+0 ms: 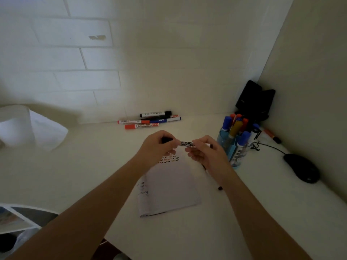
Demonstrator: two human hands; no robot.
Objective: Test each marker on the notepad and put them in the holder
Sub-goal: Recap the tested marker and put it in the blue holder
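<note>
**Gripping one marker at both ends above the notepad**

Lying nearest, flat on the white table [93, 166]: the notepad [169, 188], showing rows of small coloured test marks along its far edge. Hovering just above those marks, holding a marker [186, 143] level: left hand [155, 145] curling its fingers round what is probably the black cap end, right hand [204, 152] pinching the white barrel. Standing just right of the right hand: a blue holder [222, 140], already carrying several markers upright. Sitting further right: a black mouse [302, 167]. Lying farthest back, against the wall: four or so loose markers [142, 125].
</note>
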